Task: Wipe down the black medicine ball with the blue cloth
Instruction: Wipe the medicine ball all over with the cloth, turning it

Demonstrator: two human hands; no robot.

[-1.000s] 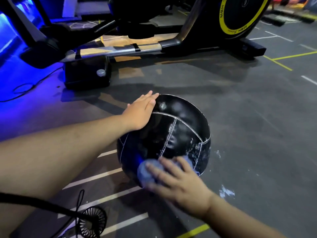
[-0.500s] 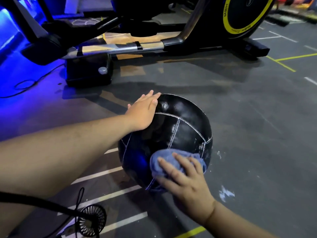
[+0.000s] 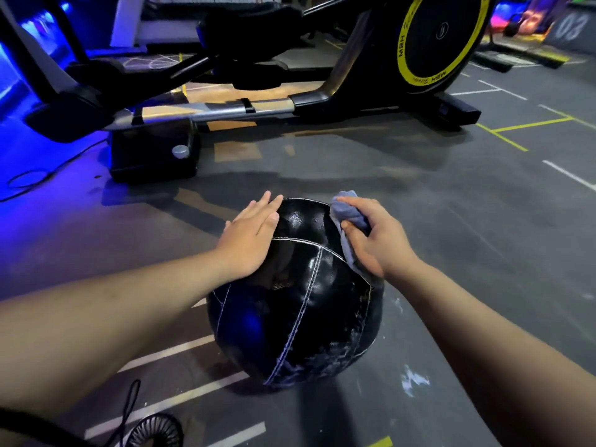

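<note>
Right hand (image 3: 379, 241): fingers curled, clamped on the bunched blue cloth (image 3: 351, 213), thumb pinning it. Directly under those fingers: upper right shoulder of the black medicine ball (image 3: 295, 311), cloth touching it. Ball's bulk lies below and nearward from the fingers; round, no long axis. White-scuffed patch (image 3: 325, 359) low on its right side, judged unwiped; right hand the nearer. Left hand (image 3: 251, 241): fingers straight, together, flat on ball's upper left. Ball rests on grey floor (image 3: 467, 221).

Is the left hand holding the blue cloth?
No, the right hand grips the blue cloth against the black medicine ball; the left hand rests flat on it.
</note>
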